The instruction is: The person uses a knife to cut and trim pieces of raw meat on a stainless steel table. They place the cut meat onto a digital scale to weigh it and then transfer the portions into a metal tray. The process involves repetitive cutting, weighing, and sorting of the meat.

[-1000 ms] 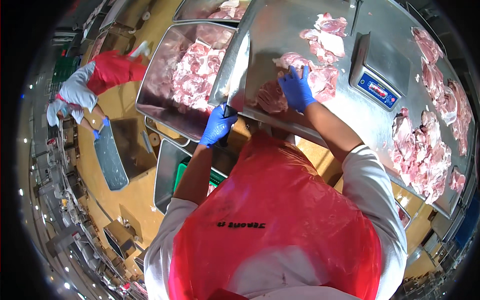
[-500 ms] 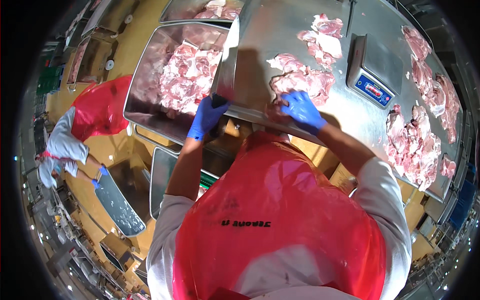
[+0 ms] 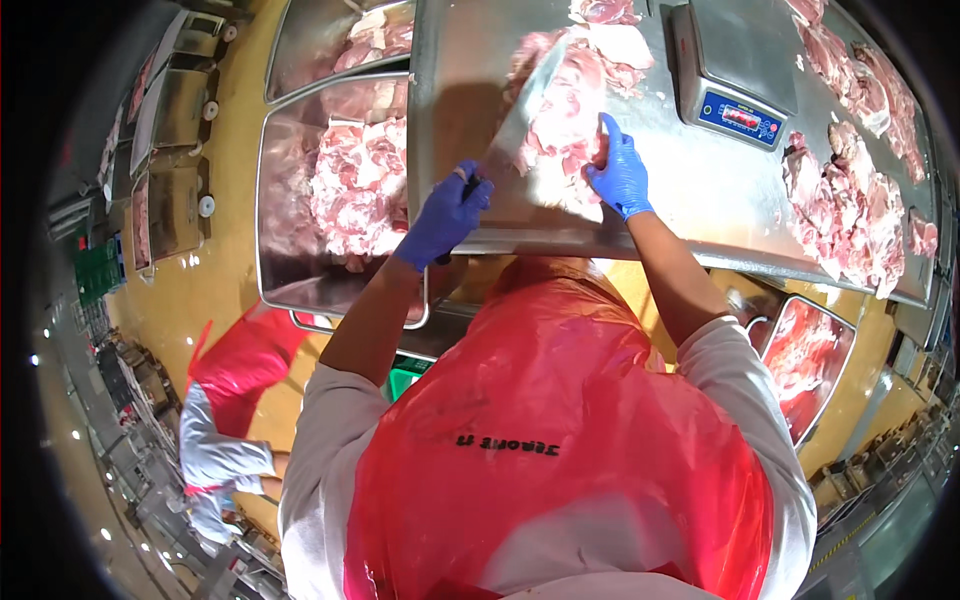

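My left hand (image 3: 450,215), in a blue glove, grips a large knife by its dark handle. The broad knife blade (image 3: 528,105) slants away and to the right, reaching over a pale pink slab of raw meat (image 3: 568,125) on the steel table (image 3: 465,60). I cannot tell whether the edge is in the meat or just above it. My right hand (image 3: 622,175), also gloved in blue, lies at the meat's right side with fingers stretched and apart, its fingertips touching the meat. More raw meat (image 3: 605,12) lies beyond the slab.
A steel bin of raw meat (image 3: 360,190) stands left of the table, another steel bin (image 3: 300,60) behind it. A scale (image 3: 740,80) and piles of meat (image 3: 850,215) are at the right. A co-worker in a red apron (image 3: 245,365) bends over at lower left.
My left hand has swung the knife rightward from the table's left edge to over the meat. My right hand has shifted from on top of the meat to its right side.
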Available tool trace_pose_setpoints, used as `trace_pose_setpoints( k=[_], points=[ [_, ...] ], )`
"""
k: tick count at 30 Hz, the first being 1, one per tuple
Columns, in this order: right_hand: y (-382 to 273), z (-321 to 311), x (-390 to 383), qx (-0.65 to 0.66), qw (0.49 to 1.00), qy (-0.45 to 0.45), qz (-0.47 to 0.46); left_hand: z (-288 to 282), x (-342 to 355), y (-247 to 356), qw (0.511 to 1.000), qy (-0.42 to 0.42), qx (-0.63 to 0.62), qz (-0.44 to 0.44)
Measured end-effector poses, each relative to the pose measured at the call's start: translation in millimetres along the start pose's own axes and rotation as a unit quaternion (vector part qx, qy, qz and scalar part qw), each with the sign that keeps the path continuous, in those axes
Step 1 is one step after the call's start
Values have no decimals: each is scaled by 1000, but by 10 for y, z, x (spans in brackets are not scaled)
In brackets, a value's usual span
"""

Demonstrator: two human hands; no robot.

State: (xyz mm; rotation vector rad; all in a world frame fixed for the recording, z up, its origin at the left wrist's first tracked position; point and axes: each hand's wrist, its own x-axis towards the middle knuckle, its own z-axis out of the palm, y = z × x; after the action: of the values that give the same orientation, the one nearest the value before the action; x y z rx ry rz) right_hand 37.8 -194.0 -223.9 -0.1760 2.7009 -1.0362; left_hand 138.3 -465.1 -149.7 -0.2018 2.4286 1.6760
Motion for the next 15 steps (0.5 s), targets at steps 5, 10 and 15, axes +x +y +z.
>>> trace_pose_setpoints(
  k=[5, 10, 15],
  points=[
    [169, 83, 229, -18, 999, 22, 46, 196, 63, -129, 957, -95, 260, 86],
    [128, 143, 256, -26, 996, 39, 81, 566, 498, -210, 927, -123, 341, 99],
    [-81, 76, 293, -76, 996, -44, 16, 991, 1107, -391, 946, -106, 283, 121]
  ],
)
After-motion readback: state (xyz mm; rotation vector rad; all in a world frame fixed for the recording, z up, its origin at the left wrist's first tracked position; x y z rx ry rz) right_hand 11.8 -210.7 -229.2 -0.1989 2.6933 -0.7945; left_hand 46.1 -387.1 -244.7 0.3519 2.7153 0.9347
